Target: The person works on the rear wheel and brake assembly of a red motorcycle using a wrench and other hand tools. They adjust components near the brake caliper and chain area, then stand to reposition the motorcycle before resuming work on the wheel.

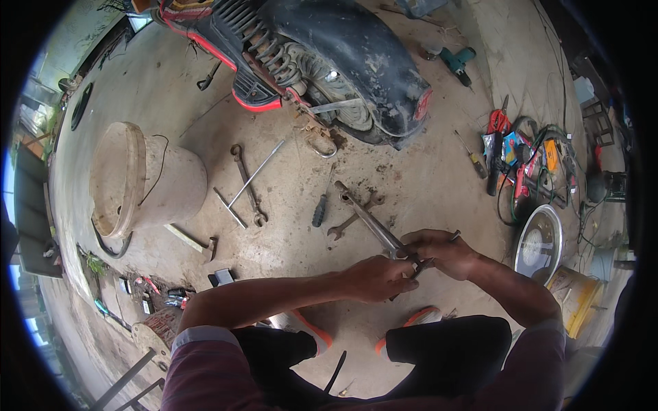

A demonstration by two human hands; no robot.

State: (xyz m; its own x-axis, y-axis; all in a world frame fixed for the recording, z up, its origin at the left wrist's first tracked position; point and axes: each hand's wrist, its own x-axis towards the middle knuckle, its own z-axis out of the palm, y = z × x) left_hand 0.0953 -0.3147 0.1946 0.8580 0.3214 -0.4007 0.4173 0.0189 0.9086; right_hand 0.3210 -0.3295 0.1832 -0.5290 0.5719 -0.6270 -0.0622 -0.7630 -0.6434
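Both my hands meet in front of my knees at the near end of a long grey metal part [373, 226], whose far end is rounded and points away to the left. My left hand [384, 277] is closed round that near end. My right hand [442, 253] has its fingers pressed against the same end, with a short metal pin [455, 235] sticking up by its knuckles. What lies between the fingertips is partly hidden. Beneath the part, on the floor, lies an open-end wrench [346, 225]. Left of it is a dark-handled screwdriver [319, 211].
A scooter body [343, 55] stands ahead. At left are a dirty white bucket [164, 181], a hammer [192, 241], a T-handle wrench [250, 179] and a combination wrench [245, 181]. To the right lie a green drill [457, 63], piled tools and cables [524, 168], and a metal basin [558, 236].
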